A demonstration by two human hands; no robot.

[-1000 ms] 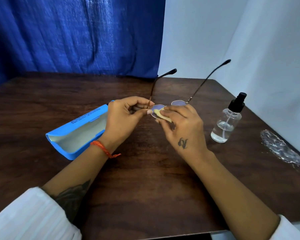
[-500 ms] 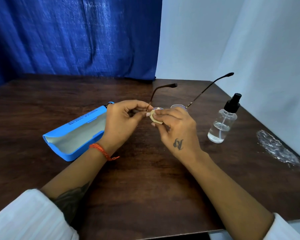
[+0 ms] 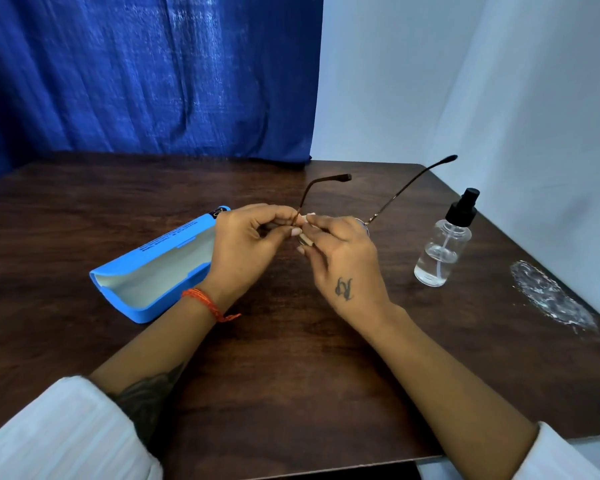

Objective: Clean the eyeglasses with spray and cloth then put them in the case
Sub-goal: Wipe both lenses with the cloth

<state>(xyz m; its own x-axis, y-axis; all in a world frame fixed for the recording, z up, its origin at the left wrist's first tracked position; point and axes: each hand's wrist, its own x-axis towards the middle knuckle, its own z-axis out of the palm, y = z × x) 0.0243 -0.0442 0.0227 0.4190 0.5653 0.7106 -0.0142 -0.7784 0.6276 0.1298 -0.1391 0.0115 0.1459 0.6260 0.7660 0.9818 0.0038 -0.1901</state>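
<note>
Eyeglasses (image 3: 378,216) sit in the air between both hands, low over the wooden table (image 3: 291,375), temples unfolded and pointing away from the person. The left hand (image 3: 250,251) is pinched shut on the frame at the near hinge, where one temple rises from between thumb and forefinger, while the right hand (image 3: 343,258) is closed on a small pale cloth (image 3: 306,241) pressed against the lens closest to the left hand; the lens itself is mostly hidden behind the fingers. The step in hand looks like the wipe of that lens. To do it well, the left hand should grip the rim or hinge rather than the thin temple (a slender wire arm like this would likely bend under twisting), and the right thumb and forefinger should sandwich the lens through the cloth, rubbing in small circles with light pressure so both faces come clean. Bare fingertips should stay off the glass. The second lens, partly visible past the right knuckles, probably needs the same treatment afterwards. The spray bottle (image 3: 442,244) stands upright to the right, well apart from the hands, should more fluid be needed. The blue case (image 3: 153,271) lies open just left of the left wrist, ready to receive the folded glasses.
</note>
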